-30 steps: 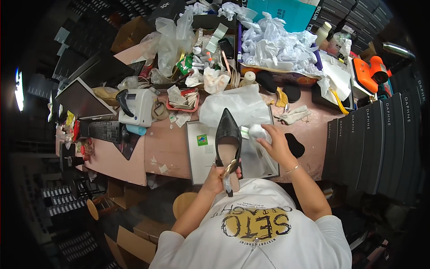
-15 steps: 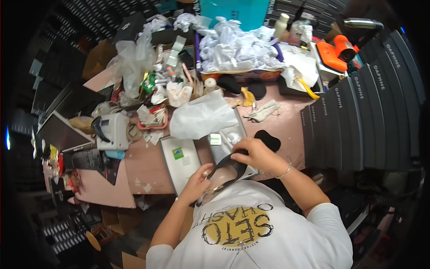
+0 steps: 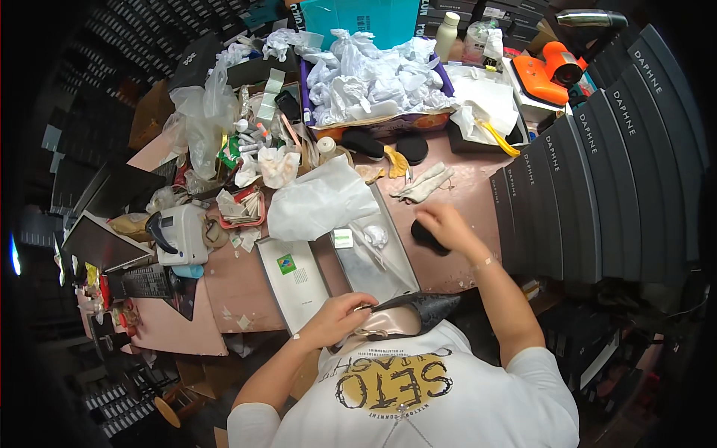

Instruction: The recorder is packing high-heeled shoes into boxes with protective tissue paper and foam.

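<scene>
Head view: your right hand (image 3: 441, 226) has left the toe of the black pointed shoe (image 3: 411, 316), where it was half a second ago, and is now over a black pad (image 3: 430, 239) lying on the surface (image 3: 472, 198). The shoe has swung too: a second ago its toe pointed away from you, and now it points to your right. As I read it, that leaves your left hand (image 3: 337, 319) steadying the shoe alone and your right hand free for the pad. The left is closed around the heel end, holding the shoe close in front of your shirt (image 3: 399, 373), near the surface's near edge. The right has its fingers bent at the pad's far end; I cannot tell whether they have closed on it.

Counting what is about you: one shoe in hand; one pad under the right hand and two more dark pads (image 3: 411, 148) farther back; two shallow box halves (image 3: 396, 275) side by side, the right one holding one white paper ball (image 3: 376, 237) and one small green-and-white packet (image 3: 342, 238); one large white sheet (image 3: 321, 200) across their far ends; one yellow cloth (image 3: 396, 161); one bin of crumpled paper (image 3: 377, 78); one orange device (image 3: 539, 80).
</scene>
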The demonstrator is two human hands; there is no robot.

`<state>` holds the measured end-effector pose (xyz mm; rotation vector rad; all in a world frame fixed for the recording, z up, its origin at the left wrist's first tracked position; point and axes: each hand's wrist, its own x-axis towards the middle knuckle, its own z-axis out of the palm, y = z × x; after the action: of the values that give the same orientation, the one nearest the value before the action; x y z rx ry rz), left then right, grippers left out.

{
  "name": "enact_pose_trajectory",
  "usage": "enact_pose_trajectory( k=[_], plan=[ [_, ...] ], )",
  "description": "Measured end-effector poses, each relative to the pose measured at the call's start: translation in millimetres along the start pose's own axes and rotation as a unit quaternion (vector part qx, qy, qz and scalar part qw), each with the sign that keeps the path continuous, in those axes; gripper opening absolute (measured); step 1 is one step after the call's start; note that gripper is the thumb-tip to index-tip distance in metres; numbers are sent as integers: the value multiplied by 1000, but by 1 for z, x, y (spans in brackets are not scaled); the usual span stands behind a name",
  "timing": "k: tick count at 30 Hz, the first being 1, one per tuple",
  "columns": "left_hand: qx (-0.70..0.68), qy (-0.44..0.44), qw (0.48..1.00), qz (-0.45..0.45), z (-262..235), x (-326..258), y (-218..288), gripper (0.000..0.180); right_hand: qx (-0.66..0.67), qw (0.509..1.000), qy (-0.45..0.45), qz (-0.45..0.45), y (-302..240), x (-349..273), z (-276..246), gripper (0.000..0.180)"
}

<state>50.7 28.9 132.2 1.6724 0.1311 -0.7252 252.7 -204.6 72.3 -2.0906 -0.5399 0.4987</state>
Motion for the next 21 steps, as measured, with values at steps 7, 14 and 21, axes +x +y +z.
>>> enact_pose_trajectory(
  k=[7, 14, 21],
  plan=[
    [-116, 43, 991, -46, -1, -5, -1, 24, -281, 947, 131, -89, 143, 98, 44, 36],
    [-145, 42, 987, -56, 4, 1, -18, 24, -367, 929, -32, 38, 158, 73, 22, 31],
    [-138, 61, 984, -97, 4, 14, -7, 25, -293, 955, 31, -16, 119, 85, 12, 21]
  ],
)
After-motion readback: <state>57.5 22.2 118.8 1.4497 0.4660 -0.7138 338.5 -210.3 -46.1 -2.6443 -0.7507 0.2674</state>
